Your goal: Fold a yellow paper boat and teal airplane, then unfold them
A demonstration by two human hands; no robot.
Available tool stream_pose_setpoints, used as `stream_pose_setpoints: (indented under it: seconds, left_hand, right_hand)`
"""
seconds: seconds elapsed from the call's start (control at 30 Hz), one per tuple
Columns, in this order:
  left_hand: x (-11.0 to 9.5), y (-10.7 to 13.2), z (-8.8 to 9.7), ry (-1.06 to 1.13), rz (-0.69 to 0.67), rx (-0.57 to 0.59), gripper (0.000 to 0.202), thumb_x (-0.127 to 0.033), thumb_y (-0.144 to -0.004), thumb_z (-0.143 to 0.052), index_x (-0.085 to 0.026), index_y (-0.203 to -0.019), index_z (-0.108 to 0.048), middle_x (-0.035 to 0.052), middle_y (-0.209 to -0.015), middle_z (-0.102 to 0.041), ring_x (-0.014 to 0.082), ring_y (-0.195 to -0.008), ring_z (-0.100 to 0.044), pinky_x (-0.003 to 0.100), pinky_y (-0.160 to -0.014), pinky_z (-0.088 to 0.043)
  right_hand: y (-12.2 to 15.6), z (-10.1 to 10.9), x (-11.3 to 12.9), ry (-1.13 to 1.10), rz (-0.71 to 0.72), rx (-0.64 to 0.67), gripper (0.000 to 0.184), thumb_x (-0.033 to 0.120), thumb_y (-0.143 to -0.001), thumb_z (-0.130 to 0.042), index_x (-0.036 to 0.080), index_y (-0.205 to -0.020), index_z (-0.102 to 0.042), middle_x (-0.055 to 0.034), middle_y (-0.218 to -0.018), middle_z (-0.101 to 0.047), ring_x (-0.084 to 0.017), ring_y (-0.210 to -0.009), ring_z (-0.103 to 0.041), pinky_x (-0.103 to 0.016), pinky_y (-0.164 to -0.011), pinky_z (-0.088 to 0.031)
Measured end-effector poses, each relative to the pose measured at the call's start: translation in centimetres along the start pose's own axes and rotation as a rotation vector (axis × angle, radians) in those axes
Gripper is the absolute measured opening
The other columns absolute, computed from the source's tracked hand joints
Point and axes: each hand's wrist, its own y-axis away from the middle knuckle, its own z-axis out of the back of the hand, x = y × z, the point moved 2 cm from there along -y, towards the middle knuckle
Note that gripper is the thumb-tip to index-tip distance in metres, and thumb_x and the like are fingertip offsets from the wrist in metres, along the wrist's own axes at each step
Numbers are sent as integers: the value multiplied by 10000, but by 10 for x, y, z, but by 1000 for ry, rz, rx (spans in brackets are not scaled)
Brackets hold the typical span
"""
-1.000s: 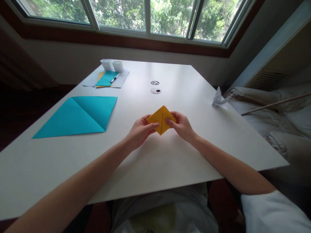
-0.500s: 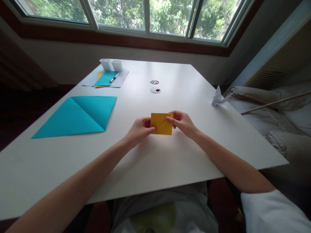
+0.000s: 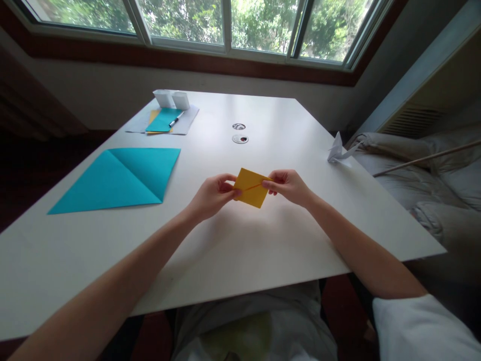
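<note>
A small folded yellow paper (image 3: 252,187) hangs just above the white table (image 3: 263,250), held between both hands. My left hand (image 3: 211,195) pinches its left corner. At the right corner my right hand (image 3: 288,185) pinches it too. The paper is a tilted square with a crease running across it from corner to corner.
A large teal sheet (image 3: 116,178) with a diagonal fold lies to the left. At the far left sit white cups (image 3: 172,99), a grey sheet carrying teal paper (image 3: 163,121) and a pen (image 3: 176,119). A white paper crane (image 3: 338,151) stands at the right edge. Two round grommets (image 3: 239,133) sit mid-table.
The yellow paper has been turned in the hands from a diamond with a vertical crease to a tilted square. Both hands have lifted slightly and kept their pinch.
</note>
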Motion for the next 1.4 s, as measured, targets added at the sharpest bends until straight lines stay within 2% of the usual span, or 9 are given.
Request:
stream_pose_setpoints:
  seconds: [0.13,0.27,0.33,0.4,0.47,0.57,0.73,1.13,1.4]
  left_hand:
    - [-6,3,2,-216,-74,-13,580,-326,-751,-605,-188,-1264,-371,19,-722,-661,164,-611,-632,305,-594,-519]
    - [-12,6,4,-641,-354,-83,329,-293,-804,-543,-218,-1124,-526,92,-1067,-593,205,-926,-594,372,-775,-499]
    - [-12,7,0,-781,-490,66,181,-250,-836,-501,-215,-966,-620,86,-1110,-570,210,-1018,-540,376,-848,-464]
    - [-9,8,-5,-849,-544,278,191,-220,-857,-472,-224,-895,-659,64,-1061,-599,194,-1002,-534,345,-853,-453]
    - [-6,10,-10,-895,-547,393,212,-210,-865,-465,-234,-904,-672,50,-1010,-626,178,-953,-549,313,-828,-453]
    - [-3,12,-14,-979,-526,346,222,-219,-869,-459,-233,-920,-674,52,-954,-637,175,-888,-563,303,-780,-455]
    - [2,12,-12,-1060,-467,167,226,-251,-863,-463,-230,-952,-669,64,-920,-631,189,-844,-551,305,-721,-460]
    - [3,11,-11,-1036,-467,193,211,-253,-851,-479,-229,-966,-654,60,-953,-622,189,-868,-539,325,-769,-444]
    - [-6,22,-26,-1085,-550,257,273,-209,-879,-402,-233,-992,-650,64,-927,-628,185,-879,-582,309,-753,-466]
  right_hand:
    - [-2,6,-3,71,-46,-14,356,481,-717,-634,128,-760,-646,-18,-621,-595,-94,-540,-514,-209,-493,-389]
    - [-3,5,-7,385,-69,113,311,452,-740,-596,148,-721,-656,-7,-619,-594,-96,-554,-491,-211,-497,-355]
    - [-2,0,-9,554,-31,165,278,424,-750,-584,164,-681,-653,11,-587,-569,-92,-544,-470,-211,-492,-333]
    - [-3,-5,-10,636,29,152,239,399,-754,-589,178,-689,-654,14,-611,-572,-94,-555,-471,-215,-509,-343]
    - [-3,-9,-9,671,107,65,178,361,-745,-619,192,-778,-665,-1,-718,-603,-107,-616,-500,-227,-565,-383]
    - [0,-9,-4,690,237,-70,165,280,-748,-637,200,-891,-653,-32,-852,-606,-131,-717,-535,-253,-658,-428]
    - [6,-15,2,684,407,99,89,220,-808,-579,195,-837,-660,-52,-873,-634,-155,-812,-572,-276,-755,-451]
    - [7,-21,-5,749,373,127,130,213,-820,-567,195,-920,-649,-68,-1028,-644,-180,-924,-577,-314,-843,-443]
    - [5,-18,-5,945,325,64,211,363,-776,-630,178,-873,-661,-69,-825,-628,-191,-802,-541,-308,-774,-415]
